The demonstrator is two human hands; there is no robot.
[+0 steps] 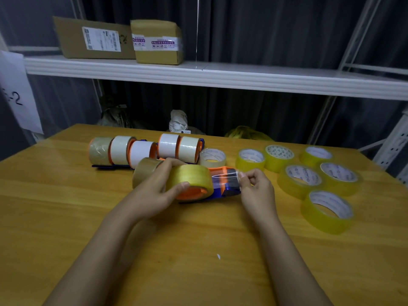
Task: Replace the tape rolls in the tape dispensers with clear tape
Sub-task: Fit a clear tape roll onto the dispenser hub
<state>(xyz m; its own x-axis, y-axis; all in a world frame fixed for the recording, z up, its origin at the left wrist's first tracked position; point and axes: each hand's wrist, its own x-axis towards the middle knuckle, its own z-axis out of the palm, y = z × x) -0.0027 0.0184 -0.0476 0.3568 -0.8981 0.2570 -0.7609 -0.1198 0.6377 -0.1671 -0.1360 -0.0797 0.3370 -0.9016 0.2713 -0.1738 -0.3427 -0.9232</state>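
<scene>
L hand point(164, 186) wraps around the yellowish clear tape roll point(191, 178) seated on the orange hub of the blue-and-orange plastic tape dispenser point(223, 186), thumb on the near rim, fingers over the far side, bracing it on the yellow-brown wooden tabletop point(198, 250). R hand point(254, 184) pinches the free end of the clear tape strip point(225, 176) betw. thumb & fingertips, strip stretched from roll over the dispenser's front end. Hands sit apart, roll & dispenser nose between them. Judged step: new roll already mounted on this unit, threading the leader thru the front roller/cutter now under way. Next move prob. calls for keeping the strip taut & flat, guiding it down past the nose w/o letting it fold or stick to itself, L hand letting the roll turn. Just behind L hand, touching or nearly so, a brown packing tape roll point(145, 171) stands on edge, likely the one taken out. Behind that, a row of dispensers loaded w/ tan & white rolls point(143, 151), not yet swapped by the look of it. A pale loose roll point(213, 157) lies just right of the row. Right side: six spare yellowish clear rolls point(318, 180) lying flat, the nearest one close to the R wrist, so pull room to the right is tight. Near half of table in front of the forearms is open; left side too. Table's far edge sits just beyond the row; white metal shelf point(220, 76) overhead holds two cardboard boxes point(119, 40), well clear of the work.
</scene>
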